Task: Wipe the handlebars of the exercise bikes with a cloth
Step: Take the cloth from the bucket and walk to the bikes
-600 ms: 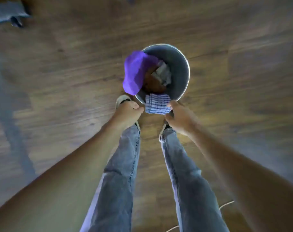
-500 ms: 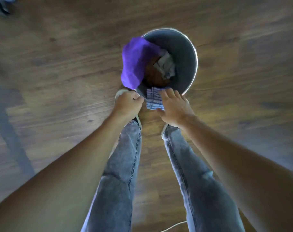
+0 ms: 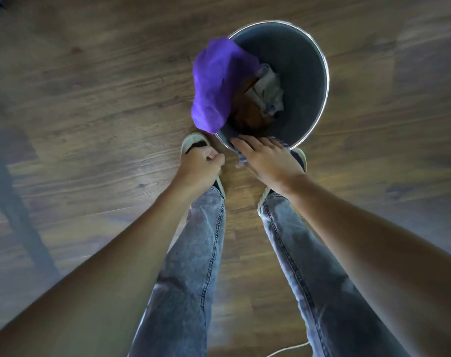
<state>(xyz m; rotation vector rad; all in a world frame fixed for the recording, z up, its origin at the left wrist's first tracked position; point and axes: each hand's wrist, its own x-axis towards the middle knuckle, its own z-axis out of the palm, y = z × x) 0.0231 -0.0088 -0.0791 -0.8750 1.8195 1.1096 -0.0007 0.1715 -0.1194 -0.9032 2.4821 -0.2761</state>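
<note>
A blue-and-white striped cloth [image 3: 241, 156] hangs over the near rim of a metal bucket [image 3: 322, 73] on the wooden floor. My right hand [image 3: 265, 158] lies on top of it with straight fingers and hides most of it; the thumb tip shows just below the cloth's edge. My left hand [image 3: 201, 166] is curled in a fist to the left of the bucket, apart from the cloth, with nothing visible in it. No exercise bike or handlebar is in view.
A purple cloth [image 3: 214, 83] drapes over the bucket's left rim. A grey cloth [image 3: 268, 91] and a brown one [image 3: 247, 112] lie inside. My shoes [image 3: 193, 143] stand right against the bucket. A white cord [image 3: 289, 350] lies on the floor behind my legs.
My right hand slid forward over the striped cloth and now covers it. My left hand let go of the cloth's left edge and drew back as a fist.
</note>
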